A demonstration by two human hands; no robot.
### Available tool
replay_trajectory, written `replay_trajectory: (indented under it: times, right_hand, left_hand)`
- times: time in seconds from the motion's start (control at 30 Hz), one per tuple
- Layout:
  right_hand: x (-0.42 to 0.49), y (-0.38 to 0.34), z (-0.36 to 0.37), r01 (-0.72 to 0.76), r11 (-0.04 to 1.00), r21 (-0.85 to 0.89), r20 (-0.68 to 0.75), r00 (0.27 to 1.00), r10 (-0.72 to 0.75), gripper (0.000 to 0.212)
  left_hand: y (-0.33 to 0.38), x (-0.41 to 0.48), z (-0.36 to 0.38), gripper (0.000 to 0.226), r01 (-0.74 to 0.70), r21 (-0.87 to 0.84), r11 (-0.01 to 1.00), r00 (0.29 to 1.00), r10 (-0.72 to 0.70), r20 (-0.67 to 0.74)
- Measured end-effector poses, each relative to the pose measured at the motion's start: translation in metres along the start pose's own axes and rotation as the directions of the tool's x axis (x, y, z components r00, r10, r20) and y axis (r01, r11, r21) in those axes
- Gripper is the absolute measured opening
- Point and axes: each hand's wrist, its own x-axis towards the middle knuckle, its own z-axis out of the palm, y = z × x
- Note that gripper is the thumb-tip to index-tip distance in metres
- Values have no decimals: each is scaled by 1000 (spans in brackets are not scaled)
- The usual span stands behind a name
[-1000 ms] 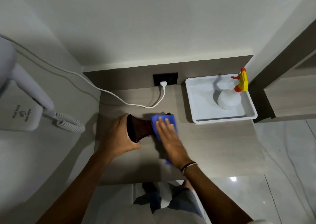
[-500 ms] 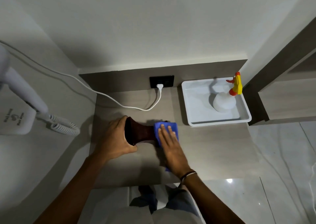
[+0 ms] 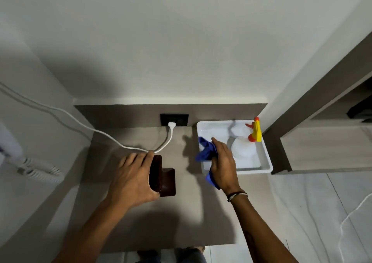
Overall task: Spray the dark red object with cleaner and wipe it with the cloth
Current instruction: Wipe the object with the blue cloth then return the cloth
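Since a second ago, the right hand [image 3: 222, 162] is carrying the bunched blue cloth [image 3: 206, 152] off the dark red object [image 3: 164, 179] toward the white tray [image 3: 267, 162]. Grey worktop [image 3: 130, 222] is filling a pale-walled corner. A spray bottle [image 3: 244, 149] is standing in the tray. The left hand [image 3: 132, 180] is gripping the object, resting on the worktop.

Bare counter [image 3: 193, 212] beside cord [image 3: 112, 140]
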Motion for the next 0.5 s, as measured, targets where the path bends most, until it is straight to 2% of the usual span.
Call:
replay_trajectory:
  times: [0.07,0.13,0.17,0.23,0.27,0.33,0.4,0.5]
  right_hand:
    - [22,-1,-6,44,999,-31,-66,997,-46,67]
    - [42,3,-7,80,989,-122,-70,994,-89,70]
    - [50,6,-6,92,981,-174,-32,995,-99,69]
    - [60,18,4,139,946,-294,156,983,-96,68]
    - [62,27,11,185,913,-363,281,956,-82,71]
    - [62,49,28,257,812,-524,504,862,53,75]
    - [58,61,40,240,782,-575,550,821,153,71]
    - [56,67,49,221,787,-576,520,842,144,72]
  left_hand:
    - [3,4,0,116,2,-15,1000,1000,-2,-7]
    - [5,6,2,115,2,-40,999,1000,-3,-6]
    - [5,7,4,115,-2,-50,999,1000,2,3]
    - [6,6,13,120,-23,-81,996,1000,24,13]
    - [8,6,18,126,-32,-111,993,999,35,22]
    - [12,6,31,139,-48,-155,987,998,55,41]
    - [15,5,38,144,-53,-149,987,998,57,23]
    - [17,4,40,145,-60,-127,990,998,60,-6]
